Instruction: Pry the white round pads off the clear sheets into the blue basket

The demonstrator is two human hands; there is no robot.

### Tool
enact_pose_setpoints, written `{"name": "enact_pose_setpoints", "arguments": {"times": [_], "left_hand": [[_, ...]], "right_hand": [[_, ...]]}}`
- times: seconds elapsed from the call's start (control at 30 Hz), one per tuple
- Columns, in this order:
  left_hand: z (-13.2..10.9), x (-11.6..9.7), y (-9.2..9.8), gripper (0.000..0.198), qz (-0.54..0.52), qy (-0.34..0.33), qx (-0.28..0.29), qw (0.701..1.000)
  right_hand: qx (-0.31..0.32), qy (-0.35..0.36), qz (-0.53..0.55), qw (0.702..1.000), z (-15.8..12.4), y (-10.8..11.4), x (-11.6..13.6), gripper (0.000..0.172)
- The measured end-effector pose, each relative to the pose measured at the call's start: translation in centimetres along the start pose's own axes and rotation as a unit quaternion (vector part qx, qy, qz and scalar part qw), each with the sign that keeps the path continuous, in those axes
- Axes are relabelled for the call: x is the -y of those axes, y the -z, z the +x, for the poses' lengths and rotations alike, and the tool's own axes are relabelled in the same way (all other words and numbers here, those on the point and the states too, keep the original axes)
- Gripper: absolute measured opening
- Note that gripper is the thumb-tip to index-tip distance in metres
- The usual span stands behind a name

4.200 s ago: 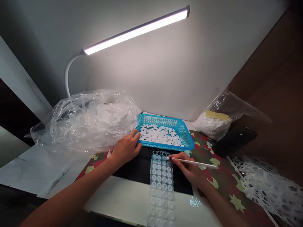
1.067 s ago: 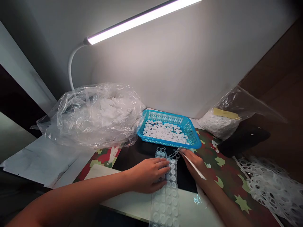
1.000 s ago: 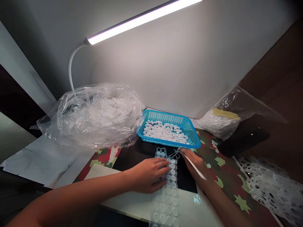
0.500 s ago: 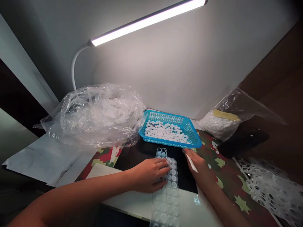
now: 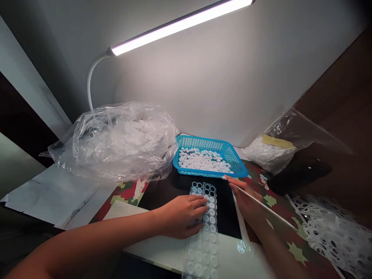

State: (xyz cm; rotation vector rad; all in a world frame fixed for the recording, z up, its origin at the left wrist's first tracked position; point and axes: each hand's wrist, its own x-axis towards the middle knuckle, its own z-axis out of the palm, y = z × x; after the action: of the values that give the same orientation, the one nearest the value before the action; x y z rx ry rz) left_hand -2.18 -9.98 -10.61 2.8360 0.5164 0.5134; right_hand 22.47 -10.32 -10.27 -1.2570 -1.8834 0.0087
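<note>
Head view: what is the left hand (image 5: 184, 215) up to?

It lies palm down over the plastic strips (image 5: 213, 219), fingers stretched out and a little apart, gripping nothing that shows. Its fingertips reach the seam between the two strips.

And where exactly are those strips?

Side by side, running lengthwise from the black mat (image 5: 228, 217) onto the pale surface nearer the person. Each has two columns of round cups. Most cups have a white ring in them; a few at the far end look dark.

What about the right hand (image 5: 247, 197)?

Closed around a thin white stick (image 5: 270, 211), pinched near its far end. That end is just beside the near edge of the blue basket (image 5: 188, 173), to the right of the strips and apart from them. The other end slants back over the patterned cloth (image 5: 296, 252).

Anything in the basket?

Many small white discs (image 5: 203, 161), spread loosely over the bottom.

And around it?

A big clear bag (image 5: 122, 143) on the left, a smaller bag (image 5: 266, 155) with a yellow slip (image 5: 277, 142) on the right, and a white mesh heap (image 5: 337, 232) nearer the person. A lit lamp (image 5: 183, 27) hangs above.
</note>
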Motion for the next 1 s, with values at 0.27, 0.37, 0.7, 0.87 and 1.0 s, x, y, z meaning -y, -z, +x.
{"name": "enact_pose_setpoints", "arguments": {"times": [0.27,0.37,0.7,0.87,1.0], "left_hand": [[0.0,0.1,-0.2,0.041,0.000,-0.006,-0.013,1.000],[0.0,0.1,-0.1,0.040,-0.004,-0.006,-0.010,1.000],[-0.1,0.1,-0.6,0.042,0.038,-0.013,-0.013,0.999],[-0.2,-0.4,-0.9,0.043,0.124,-0.020,-0.013,0.992],[-0.2,-0.8,-1.3,0.041,0.203,-0.029,-0.039,0.978]], "right_hand": [[-0.081,0.010,-0.046,0.996,1.0,-0.8,-1.8,0.021],[-0.080,-0.001,-0.045,0.996,1.0,-0.8,-1.9,0.018],[0.006,0.048,0.008,0.999,0.6,-1.0,0.4,0.016],[0.143,0.072,0.125,0.979,-0.3,-2.6,1.1,0.018],[0.191,0.048,0.144,0.970,-0.6,-2.7,1.1,0.017]]}}
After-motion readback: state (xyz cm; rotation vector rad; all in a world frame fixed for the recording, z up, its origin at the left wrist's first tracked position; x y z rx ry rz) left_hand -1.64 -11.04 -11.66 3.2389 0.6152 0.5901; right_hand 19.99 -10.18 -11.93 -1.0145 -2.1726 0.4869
